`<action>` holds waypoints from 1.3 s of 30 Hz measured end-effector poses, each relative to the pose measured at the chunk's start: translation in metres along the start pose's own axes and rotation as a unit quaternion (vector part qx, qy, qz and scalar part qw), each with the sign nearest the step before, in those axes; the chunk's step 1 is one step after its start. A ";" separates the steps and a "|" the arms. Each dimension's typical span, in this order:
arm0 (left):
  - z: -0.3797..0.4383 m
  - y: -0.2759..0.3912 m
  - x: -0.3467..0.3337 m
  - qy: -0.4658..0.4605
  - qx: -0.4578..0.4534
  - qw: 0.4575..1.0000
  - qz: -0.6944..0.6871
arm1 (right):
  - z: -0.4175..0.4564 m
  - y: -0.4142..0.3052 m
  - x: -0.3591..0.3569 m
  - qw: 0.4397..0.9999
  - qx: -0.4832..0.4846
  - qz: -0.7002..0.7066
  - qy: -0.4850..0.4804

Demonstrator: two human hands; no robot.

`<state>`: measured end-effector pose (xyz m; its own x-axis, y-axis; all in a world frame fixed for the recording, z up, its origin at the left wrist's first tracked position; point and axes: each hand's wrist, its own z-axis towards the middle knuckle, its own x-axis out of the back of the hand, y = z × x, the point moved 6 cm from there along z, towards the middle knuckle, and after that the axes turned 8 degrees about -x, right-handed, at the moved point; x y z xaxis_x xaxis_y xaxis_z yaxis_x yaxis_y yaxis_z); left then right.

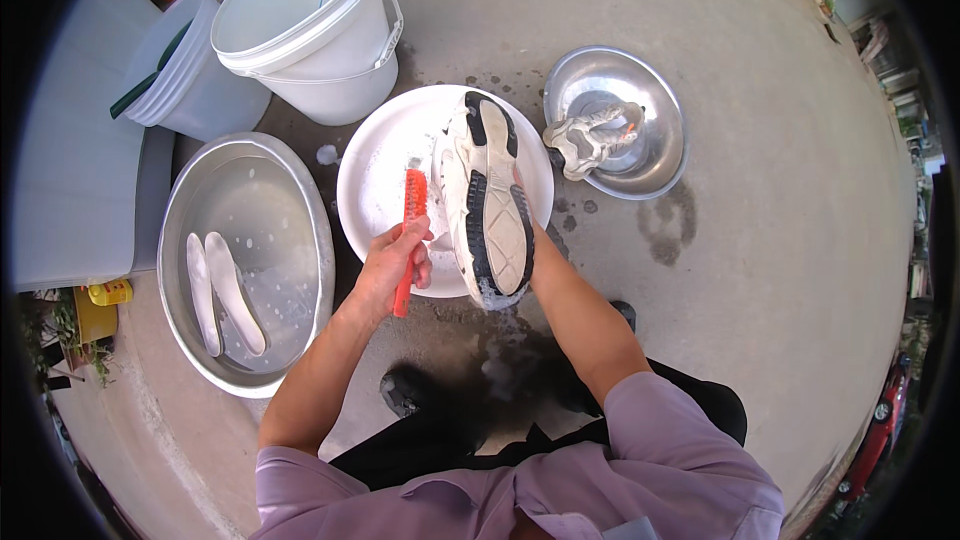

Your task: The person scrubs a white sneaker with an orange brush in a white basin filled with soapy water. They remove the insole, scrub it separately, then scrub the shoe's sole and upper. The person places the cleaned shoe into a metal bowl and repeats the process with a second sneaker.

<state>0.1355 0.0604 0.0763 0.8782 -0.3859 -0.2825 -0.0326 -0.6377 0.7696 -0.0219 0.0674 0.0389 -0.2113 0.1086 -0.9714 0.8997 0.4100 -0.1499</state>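
Note:
My left hand [391,256] grips the handle of an orange-red plastic scrub brush [403,292], its bristled end pointing away from me. To its right a white and black sneaker [495,199] is held up with the sole facing me and some foam at its near end. My right hand [537,231] holds the sneaker from its right side; most of the fingers are hidden behind it. Below both hands stands a round white basin [364,180] with suds inside. Brush and sole are apart.
At right, another sneaker [592,141] leans in a round metal basin [667,157]. An oval metal tub [324,270] at left holds water and two insoles [234,289]. White buckets [330,86] stand at the back left, beside a white cabinet-like object [75,142]. Wet patches mark the concrete floor [787,202].

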 end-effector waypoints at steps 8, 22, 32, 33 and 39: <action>0.000 0.039 -0.022 0.017 -0.244 0.907 0.342 | 0.002 0.011 0.027 0.992 0.084 -0.063 0.076; 0.019 0.024 -0.028 0.007 -0.374 0.787 0.490 | -0.008 0.018 0.045 0.997 0.012 0.033 0.073; 0.007 0.016 -0.029 -0.019 -0.392 0.793 0.466 | -0.008 0.023 0.063 0.996 0.051 0.023 0.065; 0.007 0.022 -0.031 -0.018 -0.390 0.780 0.489 | -0.009 0.022 0.062 0.996 0.049 0.021 0.068; 0.089 0.069 -0.023 0.054 -0.355 0.683 0.637 | 0.000 0.035 0.062 0.996 0.038 0.013 0.077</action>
<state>0.0710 -0.0341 0.0850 0.3852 -0.2495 0.8885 -0.5971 0.6667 0.4461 -0.0034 0.0880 -0.0265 -0.2387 0.2579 -0.9362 0.9304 0.3368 -0.1445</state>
